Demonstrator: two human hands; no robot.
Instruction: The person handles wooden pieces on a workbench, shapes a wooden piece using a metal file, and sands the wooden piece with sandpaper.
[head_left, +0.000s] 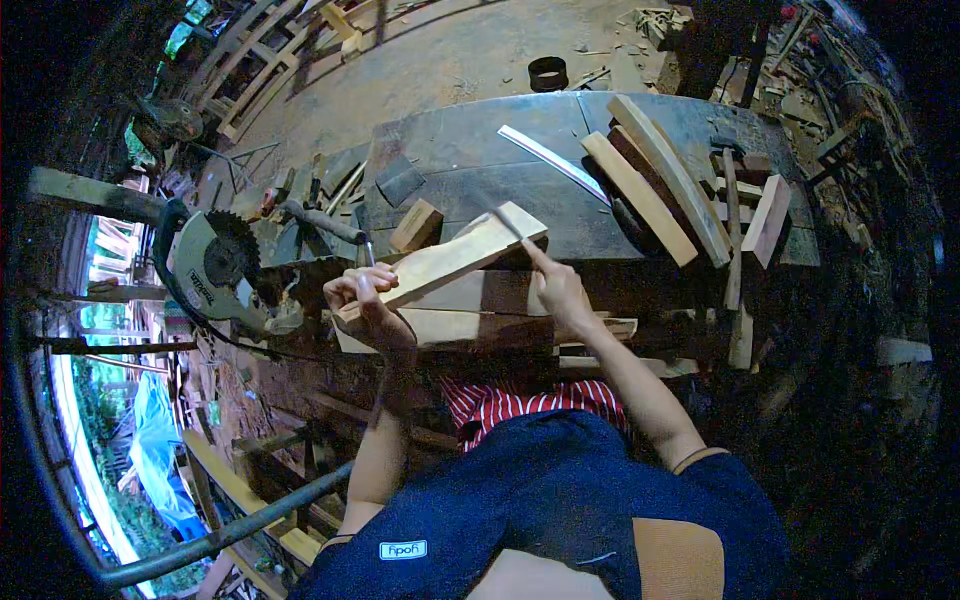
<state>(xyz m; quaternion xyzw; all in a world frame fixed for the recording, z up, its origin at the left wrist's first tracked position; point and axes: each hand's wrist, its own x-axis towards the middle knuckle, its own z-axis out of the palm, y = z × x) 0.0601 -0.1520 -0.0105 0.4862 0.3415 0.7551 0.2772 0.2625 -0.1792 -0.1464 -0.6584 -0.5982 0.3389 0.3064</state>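
Observation:
My left hand (371, 300) grips the near left end of a pale wooden block (457, 259), which slants up to the right above the bench edge. My right hand (561, 289) is closed around a thin, blurred tool (510, 225) that lies across the block's far end; its kind cannot be told. A small wood block (417, 225) rests just beyond my left hand. Near that hand, a bar clamp handle or similar rod (326, 223) points towards the block. A white ruler-like strip (555, 165) lies on the dark workbench (465, 142).
A Makita circular saw (217, 270) with an exposed toothed blade is at the left. Curved wooden pieces (667, 180), a hammer (731, 225) and a short block (766, 221) lie on the right. A metal pipe (232, 529) crosses the lower left. A dark ring-shaped container (548, 74) stands beyond the bench.

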